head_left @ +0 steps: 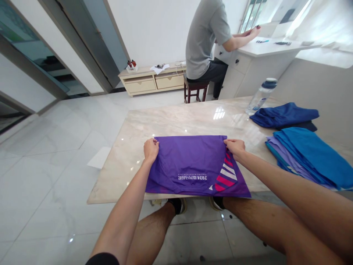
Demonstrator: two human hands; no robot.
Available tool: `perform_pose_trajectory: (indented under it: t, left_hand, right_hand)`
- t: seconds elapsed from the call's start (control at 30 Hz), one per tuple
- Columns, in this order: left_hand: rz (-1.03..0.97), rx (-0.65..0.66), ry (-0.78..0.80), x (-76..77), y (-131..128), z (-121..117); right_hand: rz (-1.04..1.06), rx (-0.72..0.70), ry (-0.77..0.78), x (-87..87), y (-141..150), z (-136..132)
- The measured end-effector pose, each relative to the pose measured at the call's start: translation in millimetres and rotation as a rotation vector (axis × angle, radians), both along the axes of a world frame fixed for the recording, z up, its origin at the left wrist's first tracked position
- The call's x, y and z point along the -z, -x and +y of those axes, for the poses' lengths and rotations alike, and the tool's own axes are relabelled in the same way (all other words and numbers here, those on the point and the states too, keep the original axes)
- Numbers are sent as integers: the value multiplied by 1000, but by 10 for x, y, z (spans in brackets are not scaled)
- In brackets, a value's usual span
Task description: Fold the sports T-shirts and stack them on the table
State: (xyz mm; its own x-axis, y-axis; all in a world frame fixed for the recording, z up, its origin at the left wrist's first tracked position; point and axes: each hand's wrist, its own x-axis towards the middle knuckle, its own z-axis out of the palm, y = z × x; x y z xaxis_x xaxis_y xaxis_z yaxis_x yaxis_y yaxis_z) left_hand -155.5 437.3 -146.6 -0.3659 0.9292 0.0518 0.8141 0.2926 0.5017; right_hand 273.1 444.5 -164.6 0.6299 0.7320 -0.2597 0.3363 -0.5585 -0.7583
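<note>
Pinching the far left corner of the purple shirt [190, 158], the left hand [151, 150] is opposite the right hand [235, 145], which grasps the far right corner between thumb and fingers. The shirt lies on the table [165, 117], in front of the person's body, with its near edge at the near edge of the table. Its far edge is quite straight between the hands. In my judgement, the shirt is already folded to a wide, flat shape, but this shape is not finished: the layers at the right do not meet exactly, and soft creases are left near the print [192, 177], which appears upside down.

At the right side of the table, a pile [311, 154] of blue and purple clothes is already folded, although its edges are uneven. Behind it, a dark blue cloth [286, 114] is more loosely gathered, touching the bottle [259, 97] or just beside it; I cannot tell which.

The table has a pale, shiny surface with veins, and it reflects a window. Beyond it, another person [204, 40] sits on a dark stool [196, 86] at a white desk [278, 46]. A low cabinet [140, 85] is against the wall, and the floor [55, 158] has glossy tiles.
</note>
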Motion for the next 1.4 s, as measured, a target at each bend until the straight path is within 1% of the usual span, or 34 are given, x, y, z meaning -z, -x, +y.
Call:
perform_pose_trajectory:
  t: [0.1,0.2,0.37,0.47,0.53,0.67,0.73,0.8,0.87,0.93,1.0,1.03,1.07,1.17,1.23,1.3,1.4]
  left_hand:
    - [-23,0,-8,-6,9,4]
    - [-63,-18,-26,-9,9,17]
    - [-158,-99,-64,30,17,77]
    - [-213,-156,-70,76,33,122]
    - [-245,-176,-63,101,46,142]
    - [-264,-173,-45,106,82,123]
    - [-237,-144,-56,80,101,87]
    - [-132,-80,-127,37,108,53]
    - [31,41,-234,-10,86,34]
    - [156,212,-294,-40,31,28]
    - [206,377,-265,-28,-46,18]
    - [215,426,-229,-3,-84,9]
    - [218,446,-184,35,-117,-5]
    - [232,407,-54,181,-166,-68]
    - [261,380,12,263,-169,-114]
    - [301,346,46,310,-173,-148]
    - [332,268,57,313,-198,-174]
  right_hand:
    - [18,-6,2,41,-56,17]
    - [-15,-19,5,41,-52,1]
    - [-107,-62,-37,24,27,-33]
    - [-178,-69,10,22,56,-24]
    - [-244,-99,60,14,69,-24]
    - [-431,-240,165,-40,91,-86]
    - [-581,-319,136,-98,88,-143]
    - [-723,-436,43,-174,72,-200]
    - [-805,-592,-56,-246,60,-244]
    - [-824,-750,-149,-277,70,-267]
    - [-802,-867,-212,-235,103,-272]
    - [-785,-905,-217,-185,122,-270]
    - [-767,-929,-197,-119,140,-266]
    - [-736,-940,-84,114,155,-251]
    - [-741,-938,-59,240,139,-245]
    - [-767,-930,-63,312,126,-249]
    - [-797,-879,-30,332,140,-253]
